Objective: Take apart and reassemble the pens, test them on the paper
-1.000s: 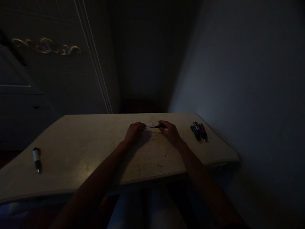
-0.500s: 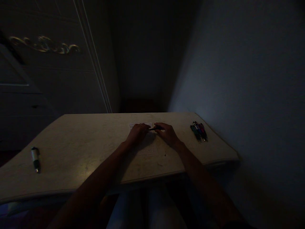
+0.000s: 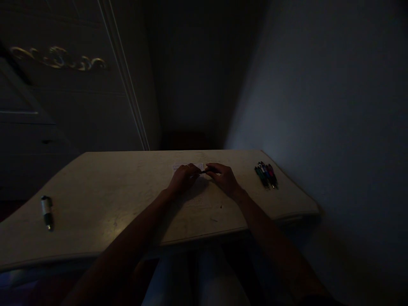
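Observation:
Both hands meet over the middle of the table, with a thin dark pen held level between them. My left hand pinches the pen's left end. Its right end is in the closed fingers of my right hand. The dim light hides the pen's details and much of the fingers. Beneath the hands lies a pale sheet of paper, its far edge showing behind my left hand and faint marks on its near part.
A cluster of several pens lies at the table's right side. One silver and black pen lies far left on the pale table. A wall runs along the right, and a cabinet with an ornate handle stands at the left.
Little differs. Both hands keep their hold on the pen, and the view has shifted very slightly.

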Motion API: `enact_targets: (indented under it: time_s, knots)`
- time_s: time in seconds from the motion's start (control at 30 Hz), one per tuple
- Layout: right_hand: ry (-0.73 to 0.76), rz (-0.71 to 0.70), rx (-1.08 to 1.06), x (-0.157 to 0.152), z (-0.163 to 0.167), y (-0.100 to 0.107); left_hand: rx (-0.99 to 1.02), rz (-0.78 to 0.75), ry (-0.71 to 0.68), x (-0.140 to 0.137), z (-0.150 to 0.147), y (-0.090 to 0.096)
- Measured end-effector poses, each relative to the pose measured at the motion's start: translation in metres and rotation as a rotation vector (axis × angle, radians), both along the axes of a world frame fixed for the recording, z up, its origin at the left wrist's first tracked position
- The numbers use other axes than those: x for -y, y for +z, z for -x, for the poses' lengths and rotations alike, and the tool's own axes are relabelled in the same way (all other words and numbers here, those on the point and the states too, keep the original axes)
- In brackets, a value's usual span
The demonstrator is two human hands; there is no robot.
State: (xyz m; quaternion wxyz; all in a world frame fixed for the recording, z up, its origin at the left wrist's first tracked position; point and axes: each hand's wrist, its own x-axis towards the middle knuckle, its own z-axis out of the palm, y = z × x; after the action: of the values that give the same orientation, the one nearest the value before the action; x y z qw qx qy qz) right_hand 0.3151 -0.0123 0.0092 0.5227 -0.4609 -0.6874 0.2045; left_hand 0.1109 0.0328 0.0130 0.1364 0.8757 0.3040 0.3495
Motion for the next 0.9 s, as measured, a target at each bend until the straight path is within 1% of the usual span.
enact_targets:
  time_s: [0.13, 0.23, 0.4, 0.6, 0.73, 0.8, 0.9]
  knots:
    - [-0.013, 0.017, -0.047, 0.0, 0.0, 0.001, 0.064, 0.025, 0.061, -0.001, -0.002, -0.004]
    - [-0.01, 0.041, -0.058, 0.0, 0.0, 0.001, 0.08, 0.021, 0.061, 0.0, -0.002, -0.004]
    - [-0.007, 0.062, -0.062, 0.0, 0.002, 0.0, 0.074, -0.047, 0.03, -0.002, -0.001, -0.005]
    - [-0.026, 0.085, -0.018, 0.0, 0.006, -0.003, 0.037, -0.143, 0.0, -0.002, -0.001, -0.006]
    - [0.018, 0.051, 0.098, 0.002, 0.009, -0.002, 0.008, -0.168, 0.008, 0.0, -0.002, -0.003]
    - [0.046, 0.012, 0.186, 0.004, 0.011, 0.0, -0.035, -0.175, 0.018, 0.002, -0.002, 0.0]
    - [0.092, -0.009, 0.27, 0.006, 0.014, 0.003, -0.096, -0.192, 0.029, 0.004, -0.003, 0.004]
